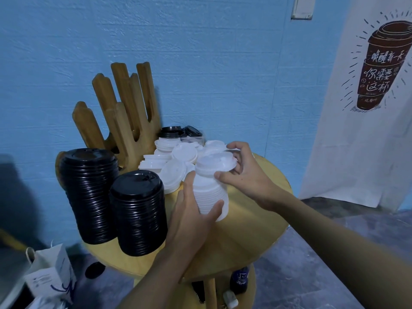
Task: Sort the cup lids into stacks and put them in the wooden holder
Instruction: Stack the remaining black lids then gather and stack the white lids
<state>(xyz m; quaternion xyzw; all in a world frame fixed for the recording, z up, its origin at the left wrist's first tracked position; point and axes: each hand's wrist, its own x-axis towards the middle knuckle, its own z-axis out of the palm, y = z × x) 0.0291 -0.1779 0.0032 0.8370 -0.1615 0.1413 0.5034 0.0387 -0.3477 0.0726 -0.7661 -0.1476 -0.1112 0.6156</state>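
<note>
1. We are gripping a stack of white lids [209, 188] with both hands, over the middle of the round wooden tabletop [245, 233].
2. Our left hand [191, 210] is wrapping around the lower part of the stack, thumb on the near side and fingers curling behind it.
3. Our right hand [243, 172] is closing its fingers and thumb around the top lid of the same stack.
4. The stack is leaning slightly; we cannot tell whether its base is touching the tabletop.
5. Loose white lids [176, 157] are lying in a heap just behind the stack, with a few black lids [178, 131] at the far edge.
6. The wooden holder [124, 112] is standing at the far left, its slots holding no lids.
7. Two stacks of black lids are standing at the near left: the taller stack [89, 192] and, just right of it, the shorter stack [138, 210].
</note>
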